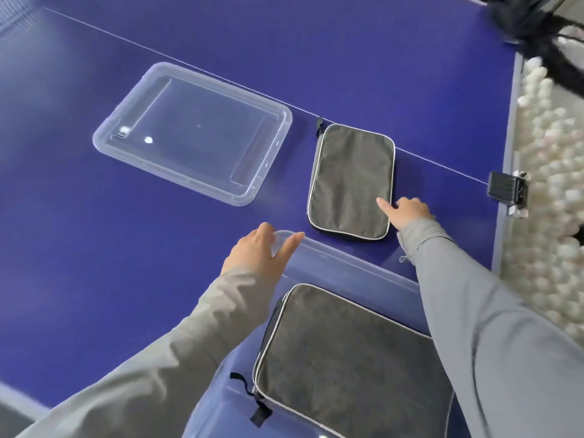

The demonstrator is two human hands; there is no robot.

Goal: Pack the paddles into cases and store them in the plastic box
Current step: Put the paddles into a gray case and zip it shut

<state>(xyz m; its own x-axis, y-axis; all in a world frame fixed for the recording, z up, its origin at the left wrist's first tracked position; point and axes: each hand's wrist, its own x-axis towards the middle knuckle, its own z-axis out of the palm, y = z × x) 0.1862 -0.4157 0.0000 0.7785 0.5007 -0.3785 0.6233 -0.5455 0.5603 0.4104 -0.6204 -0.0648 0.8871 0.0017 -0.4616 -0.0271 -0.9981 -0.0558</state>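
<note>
A grey paddle case (350,178) with pale piping lies zipped on the blue table. My right hand (407,213) is at its near right corner, with one digit on top of the fabric and the other fingers curled at the case's edge. A second grey case (341,358) lies inside the clear plastic box (347,267) at the bottom of the view. My left hand (262,251) grips the far left corner of that box's rim. No bare paddle is visible.
The box's clear lid (192,131) lies upside down on the table at the upper left. A net clamp (508,191) sits on the table's right edge. Beyond that edge lie several white balls (553,172) and a dark net (537,30).
</note>
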